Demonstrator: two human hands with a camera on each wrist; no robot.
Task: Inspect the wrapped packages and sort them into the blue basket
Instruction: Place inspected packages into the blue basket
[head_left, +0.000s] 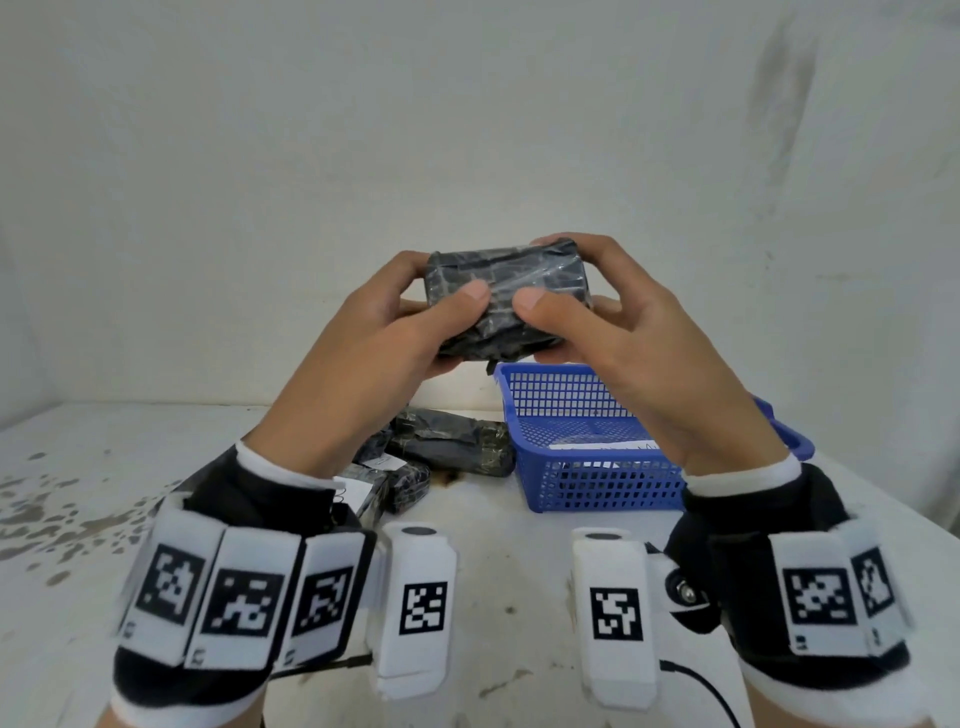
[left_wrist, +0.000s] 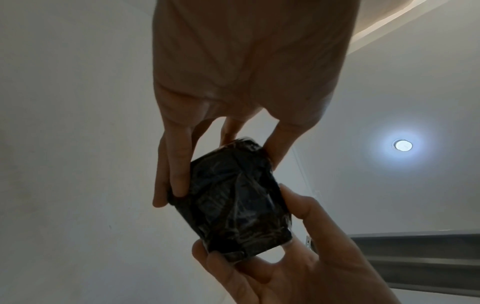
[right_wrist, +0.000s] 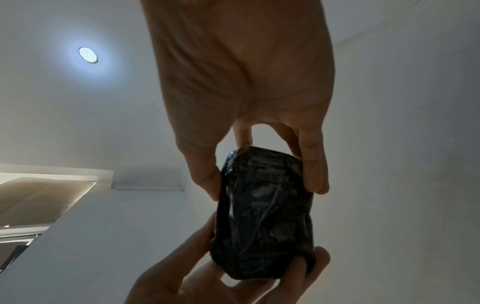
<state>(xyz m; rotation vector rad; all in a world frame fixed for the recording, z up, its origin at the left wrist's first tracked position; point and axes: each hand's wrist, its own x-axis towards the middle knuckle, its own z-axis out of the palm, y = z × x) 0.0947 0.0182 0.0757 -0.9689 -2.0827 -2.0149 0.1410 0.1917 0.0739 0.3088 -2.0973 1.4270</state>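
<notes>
Head view is showing us lifting a black plastic-wrapped, tape-bound rectangular package (head_left: 506, 296) to eye level, presumably so its wrapping can be checked all round. Our left hand (head_left: 384, 338) and right hand (head_left: 618, 332) are each curling fingers behind one end while both thumbs are pressing its near face. At five o'clock below it, the blue perforated plastic basket (head_left: 597, 483) is waiting; at seven o'clock, more dark wrapped packages (head_left: 447, 441) are lying on the stained white table (head_left: 509, 571).

White wall (head_left: 467, 130), stained white table (head_left: 78, 519), round ceiling light (left_wrist: 402, 145)
</notes>
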